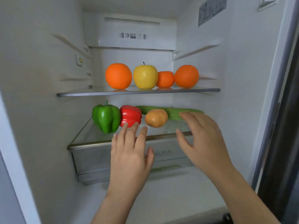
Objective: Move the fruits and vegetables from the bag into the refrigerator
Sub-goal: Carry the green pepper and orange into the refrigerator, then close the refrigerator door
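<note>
Inside the open refrigerator, the upper glass shelf (97, 94) carries an orange (118, 75), a yellow apple (145, 76), a small tangerine (165, 79) and a second orange (186, 76). On the lower glass shelf (90, 135) sit a green bell pepper (106, 118), a red bell pepper (129, 114), a potato (156, 118) and cucumbers (173, 113) at the back. My left hand (131, 152) is open, fingertips just in front of the red pepper. My right hand (202, 136) is open too, in front of the cucumbers, holding nothing. The bag is out of sight.
A clear drawer (93, 160) hangs under the lower shelf. The white fridge floor (169, 191) lies below it. The door edge (275, 110) runs down the right side. Empty shelf rails (197, 50) line the walls above the fruit.
</note>
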`<state>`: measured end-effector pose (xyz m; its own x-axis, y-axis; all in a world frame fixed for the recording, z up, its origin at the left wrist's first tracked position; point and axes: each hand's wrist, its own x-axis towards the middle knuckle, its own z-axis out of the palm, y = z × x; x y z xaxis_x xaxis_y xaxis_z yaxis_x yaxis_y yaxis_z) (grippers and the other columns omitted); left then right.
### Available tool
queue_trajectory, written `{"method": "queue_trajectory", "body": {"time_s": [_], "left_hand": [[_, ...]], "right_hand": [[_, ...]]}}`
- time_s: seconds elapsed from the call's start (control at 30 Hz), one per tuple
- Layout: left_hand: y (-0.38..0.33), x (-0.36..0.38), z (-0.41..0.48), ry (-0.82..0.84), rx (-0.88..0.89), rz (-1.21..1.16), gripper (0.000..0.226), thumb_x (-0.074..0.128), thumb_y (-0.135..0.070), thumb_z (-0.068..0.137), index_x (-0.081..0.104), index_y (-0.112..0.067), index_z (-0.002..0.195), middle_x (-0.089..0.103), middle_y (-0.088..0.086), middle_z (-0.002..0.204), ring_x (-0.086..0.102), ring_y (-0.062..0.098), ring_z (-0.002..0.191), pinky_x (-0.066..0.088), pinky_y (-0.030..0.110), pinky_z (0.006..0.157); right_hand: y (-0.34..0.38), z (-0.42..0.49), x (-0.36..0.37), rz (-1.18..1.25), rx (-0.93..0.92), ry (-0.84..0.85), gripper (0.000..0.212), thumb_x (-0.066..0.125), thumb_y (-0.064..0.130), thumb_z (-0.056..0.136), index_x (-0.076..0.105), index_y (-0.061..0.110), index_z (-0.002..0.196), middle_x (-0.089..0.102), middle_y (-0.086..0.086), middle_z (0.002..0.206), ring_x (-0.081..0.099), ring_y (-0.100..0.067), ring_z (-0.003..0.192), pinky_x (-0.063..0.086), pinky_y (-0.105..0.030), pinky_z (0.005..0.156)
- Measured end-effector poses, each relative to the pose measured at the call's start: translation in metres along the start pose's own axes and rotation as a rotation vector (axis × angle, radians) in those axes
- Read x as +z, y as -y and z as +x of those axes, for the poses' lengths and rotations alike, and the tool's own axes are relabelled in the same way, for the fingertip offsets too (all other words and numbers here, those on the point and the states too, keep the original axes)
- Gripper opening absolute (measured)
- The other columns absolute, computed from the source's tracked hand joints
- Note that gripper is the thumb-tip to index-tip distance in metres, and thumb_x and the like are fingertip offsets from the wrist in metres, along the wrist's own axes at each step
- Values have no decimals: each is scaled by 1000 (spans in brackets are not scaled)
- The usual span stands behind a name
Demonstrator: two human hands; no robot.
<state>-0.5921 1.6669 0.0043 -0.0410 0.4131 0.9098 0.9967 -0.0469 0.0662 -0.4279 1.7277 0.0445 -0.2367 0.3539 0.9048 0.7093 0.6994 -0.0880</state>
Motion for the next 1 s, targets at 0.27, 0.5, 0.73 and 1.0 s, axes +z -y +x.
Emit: {"method": "queue_trajectory", "body": {"time_s": [0.27, 0.5, 0.73, 1.0], "left_hand": [[-17, -13, -74, 137, 8, -142, 42, 45, -27, 78, 53, -10, 116, 61, 14, 118, 50, 36, 117, 41, 55, 94], [-46, -36, -117, 245, 12, -218, 41, 44, -27, 81, 56, -8, 115, 61, 13, 118, 51, 35, 116, 41, 54, 94], [-100, -73, -145, 259, -11, -240, 42, 42, -29, 80, 54, -11, 116, 61, 11, 119, 51, 33, 118, 34, 52, 97], [-196, -130, -205, 333, -103, -179, 43, 42, -29, 79, 55, -10, 116, 62, 11, 118, 53, 32, 116, 37, 55, 96]], "right_hand": [[25, -93, -19, -130, 46, 178, 41, 47, 31, 82, 63, 4, 108, 66, -13, 105, 62, -31, 96, 48, -46, 83], [46, -141, -62, -215, 147, 311, 46, 40, 38, 83, 63, 10, 112, 67, -10, 112, 61, -29, 105, 43, -53, 92], [41, -184, -122, -205, 180, 298, 44, 43, 36, 82, 63, 11, 112, 67, -7, 111, 61, -27, 105, 41, -51, 94], [26, -249, -216, -101, 135, 311, 43, 45, 33, 81, 64, 7, 110, 67, -9, 107, 62, -27, 99, 50, -50, 85]]}}
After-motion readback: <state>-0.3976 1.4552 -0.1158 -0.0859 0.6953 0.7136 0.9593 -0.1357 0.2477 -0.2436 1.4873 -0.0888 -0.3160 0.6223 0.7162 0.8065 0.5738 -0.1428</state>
